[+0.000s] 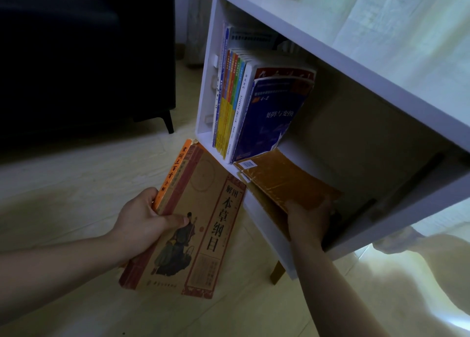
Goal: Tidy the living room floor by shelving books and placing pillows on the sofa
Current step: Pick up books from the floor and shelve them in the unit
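Observation:
My left hand (145, 214) grips a stack of two books in front of the white shelf cube (356, 64): a large tan book with a robed figure on its cover (201, 225) and an orange-spined book (173, 169) beneath it. My right hand (307, 217) reaches into the cube and holds a worn brown book (282, 179) that lies flat on the shelf floor. Several books (234, 100) stand upright at the cube's left side, with a dark blue book (269, 118) leaning against them.
A dark sofa (84, 57) on short legs stands at the left. Pale curtains (381, 14) hang behind and to the right of the cube. The cube rests on a wooden leg (277, 273) over a light wood floor (63, 184).

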{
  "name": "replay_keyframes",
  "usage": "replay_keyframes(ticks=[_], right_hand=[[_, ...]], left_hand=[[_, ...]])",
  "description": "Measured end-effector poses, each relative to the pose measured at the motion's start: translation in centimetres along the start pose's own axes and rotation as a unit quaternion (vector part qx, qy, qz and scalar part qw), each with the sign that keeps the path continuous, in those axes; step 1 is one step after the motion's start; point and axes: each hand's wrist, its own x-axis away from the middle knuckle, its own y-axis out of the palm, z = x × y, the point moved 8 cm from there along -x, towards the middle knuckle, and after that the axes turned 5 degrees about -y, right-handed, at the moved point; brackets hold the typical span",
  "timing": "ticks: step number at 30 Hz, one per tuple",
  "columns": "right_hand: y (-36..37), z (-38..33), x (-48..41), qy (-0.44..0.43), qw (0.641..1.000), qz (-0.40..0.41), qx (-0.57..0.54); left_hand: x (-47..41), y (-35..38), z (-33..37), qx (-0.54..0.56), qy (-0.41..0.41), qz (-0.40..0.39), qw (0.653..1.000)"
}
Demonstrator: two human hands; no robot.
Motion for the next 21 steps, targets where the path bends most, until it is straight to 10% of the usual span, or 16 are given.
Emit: replay_keyframes(ticks=[7,15,21], right_hand=[[1.1,2.5,0.2,0.094,0.992,-0.052,0.073],[0.9,3.8,-0.3,0.179,0.978,0.02,-0.109],[-0.1,1.8,-0.3,0.046,0.993,0.061,-0.089]], left_hand=[[0.2,0.0,0.1,0.0,0.002,-0.003,1.0],[0.2,-0.1,-0.1,-0.012,0.004,-0.003,1.0],[0.1,-0.2,-0.2,-0.017,0.006,0.003,1.0]])
